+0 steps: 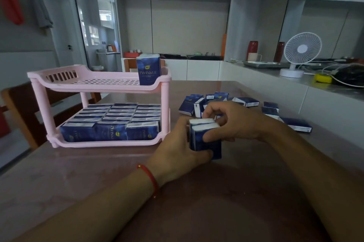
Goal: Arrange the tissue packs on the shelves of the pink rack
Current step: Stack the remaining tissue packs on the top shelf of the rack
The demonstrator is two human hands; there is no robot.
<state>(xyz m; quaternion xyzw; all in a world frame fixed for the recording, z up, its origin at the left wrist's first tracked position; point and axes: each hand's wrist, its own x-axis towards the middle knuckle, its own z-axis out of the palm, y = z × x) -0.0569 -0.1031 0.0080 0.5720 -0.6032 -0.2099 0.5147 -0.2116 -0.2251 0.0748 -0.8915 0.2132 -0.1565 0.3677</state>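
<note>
A pink two-shelf rack stands on the table at the left. Its lower shelf is packed with several upright dark blue tissue packs. On the upper shelf, a few upright packs stand at the right end. In front of the rack's right side, my left hand and my right hand together grip a small stack of blue tissue packs standing on the table. Several loose packs lie scattered behind my hands.
The brown table runs to a white counter on the right holding a white desk fan, a metal tray, cables and a yellow object. A wooden chair stands left of the rack.
</note>
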